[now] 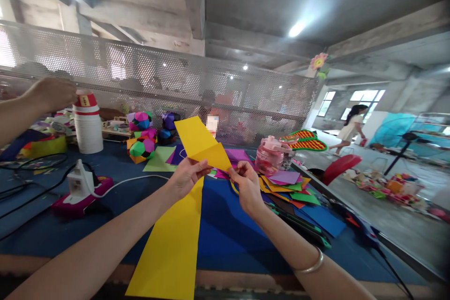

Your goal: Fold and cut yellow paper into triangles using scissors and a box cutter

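Observation:
Above the table, a sheet of yellow paper [197,138] is held between my two hands, with a crease or overlap across it. My left hand [187,176] pinches its lower edge between thumb and fingers. At the right corner of the sheet, my right hand [248,187] has its fingertips closed on the paper. A long yellow strip [172,243] runs below my left forearm, over the table's front edge; whether it joins the held paper is hidden. Beside it lies a blue sheet [235,229].
Colored paper pieces [286,183], a pink bottle [270,154] and a green-and-black cutter [302,225] lie to the right. Left are a power strip [82,197], stacked paper cups [87,131] and another person's hand [49,96]. Paper balls [141,147] sit before a perforated screen [158,84].

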`<state>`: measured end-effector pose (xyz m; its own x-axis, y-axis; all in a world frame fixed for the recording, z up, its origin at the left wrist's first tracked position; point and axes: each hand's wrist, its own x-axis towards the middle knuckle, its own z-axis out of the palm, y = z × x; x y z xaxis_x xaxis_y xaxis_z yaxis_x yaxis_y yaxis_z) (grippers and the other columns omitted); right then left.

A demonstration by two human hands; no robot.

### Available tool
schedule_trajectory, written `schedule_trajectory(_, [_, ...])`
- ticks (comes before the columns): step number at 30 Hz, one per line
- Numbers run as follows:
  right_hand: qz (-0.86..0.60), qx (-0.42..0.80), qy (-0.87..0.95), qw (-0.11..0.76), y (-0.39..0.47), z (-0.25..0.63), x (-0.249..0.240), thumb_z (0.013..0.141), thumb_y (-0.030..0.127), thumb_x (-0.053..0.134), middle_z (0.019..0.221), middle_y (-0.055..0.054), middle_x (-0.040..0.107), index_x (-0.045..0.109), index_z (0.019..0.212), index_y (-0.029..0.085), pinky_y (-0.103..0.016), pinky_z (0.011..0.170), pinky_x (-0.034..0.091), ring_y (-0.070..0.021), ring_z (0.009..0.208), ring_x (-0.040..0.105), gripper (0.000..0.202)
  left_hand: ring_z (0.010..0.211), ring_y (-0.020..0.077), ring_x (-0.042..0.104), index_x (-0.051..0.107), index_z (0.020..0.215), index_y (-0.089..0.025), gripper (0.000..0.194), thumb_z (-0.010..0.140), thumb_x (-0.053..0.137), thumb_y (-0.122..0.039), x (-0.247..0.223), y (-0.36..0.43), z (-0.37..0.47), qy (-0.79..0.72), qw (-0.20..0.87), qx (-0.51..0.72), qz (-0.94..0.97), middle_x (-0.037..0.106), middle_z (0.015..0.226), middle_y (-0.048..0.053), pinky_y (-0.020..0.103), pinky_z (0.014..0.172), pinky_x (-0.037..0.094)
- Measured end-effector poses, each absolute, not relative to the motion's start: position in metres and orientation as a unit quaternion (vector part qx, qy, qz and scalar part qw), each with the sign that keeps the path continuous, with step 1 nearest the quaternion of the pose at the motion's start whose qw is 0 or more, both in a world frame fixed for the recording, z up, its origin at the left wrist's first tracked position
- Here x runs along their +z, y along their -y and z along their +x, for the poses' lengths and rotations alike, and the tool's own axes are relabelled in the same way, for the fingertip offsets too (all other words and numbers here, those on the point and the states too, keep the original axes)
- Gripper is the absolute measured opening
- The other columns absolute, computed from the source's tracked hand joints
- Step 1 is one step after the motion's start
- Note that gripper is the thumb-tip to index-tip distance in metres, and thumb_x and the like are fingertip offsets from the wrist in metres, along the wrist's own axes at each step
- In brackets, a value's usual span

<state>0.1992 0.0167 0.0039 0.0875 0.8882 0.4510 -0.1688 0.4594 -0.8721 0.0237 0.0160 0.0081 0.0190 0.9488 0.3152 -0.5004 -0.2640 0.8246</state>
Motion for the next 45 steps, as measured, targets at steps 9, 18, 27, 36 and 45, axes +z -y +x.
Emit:
schedule_trajectory(9, [-0.317, 0.413, 0.585, 0.622, -0.004, 0.188, -0.001, 0.066, 0.039, 0.079, 0.065, 0.007, 0.048, 0.047, 0.078, 0.024, -0.026, 0.055, 0.037, -0.0114, 0.057, 0.043, 0.038, 0.063, 0.0141, 0.061, 0.073, 0.076, -0.015, 0.035, 0.053, 0.093, -0.034, -0.002, -0.004, 0.039, -0.290, 0.516, 0.642, 0.488, 0.070, 0.071, 0.002, 0.025, 0.061, 0.048])
schedule_trajectory(18, [-0.318, 0.377, 0.623, 0.607, -0.007, 0.186, -0.002, 0.067, 0.044, 0.080, 0.066, 0.006, 0.052, 0.048, 0.083, 0.025, -0.028, 0.056, 0.041, -0.0135, 0.059, 0.048, 0.040, 0.056, 0.0139, 0.058, 0.071, 0.069, -0.015, 0.030, 0.055, 0.089, -0.035, 0.000, -0.008, 0.037, -0.317, 0.465, 0.662, 0.495, 0.069, 0.065, 0.003, 0.024, 0.053, 0.043])
schedule_trajectory(27, [-0.327, 0.361, 0.647, 0.587, -0.011, 0.188, -0.005, 0.070, 0.046, 0.077, 0.067, 0.005, 0.051, 0.051, 0.086, 0.024, -0.028, 0.054, 0.038, -0.0136, 0.058, 0.048, 0.038, 0.055, 0.0141, 0.058, 0.074, 0.070, -0.015, 0.027, 0.058, 0.087, -0.036, -0.003, -0.014, 0.032, -0.335, 0.456, 0.652, 0.504, 0.070, 0.065, 0.005, 0.024, 0.052, 0.041])
schedule_trajectory(36, [-0.329, 0.371, 0.654, 0.571, -0.012, 0.188, -0.006, 0.073, 0.042, 0.073, 0.063, 0.006, 0.051, 0.049, 0.093, 0.024, -0.027, 0.052, 0.035, -0.0135, 0.055, 0.045, 0.036, 0.055, 0.0140, 0.058, 0.074, 0.071, -0.015, 0.029, 0.057, 0.087, -0.036, -0.003, -0.013, 0.031, -0.331, 0.465, 0.643, 0.511, 0.070, 0.065, 0.006, 0.024, 0.050, 0.040])
schedule_trajectory(45, [-0.325, 0.395, 0.643, 0.571, -0.013, 0.188, -0.006, 0.071, 0.044, 0.074, 0.064, 0.006, 0.050, 0.049, 0.091, 0.025, -0.027, 0.051, 0.036, -0.0136, 0.055, 0.045, 0.038, 0.051, 0.0124, 0.055, 0.073, 0.067, -0.014, 0.026, 0.056, 0.087, -0.033, 0.000, -0.014, 0.029, -0.339, 0.466, 0.640, 0.508, 0.068, 0.061, 0.005, 0.024, 0.049, 0.038])
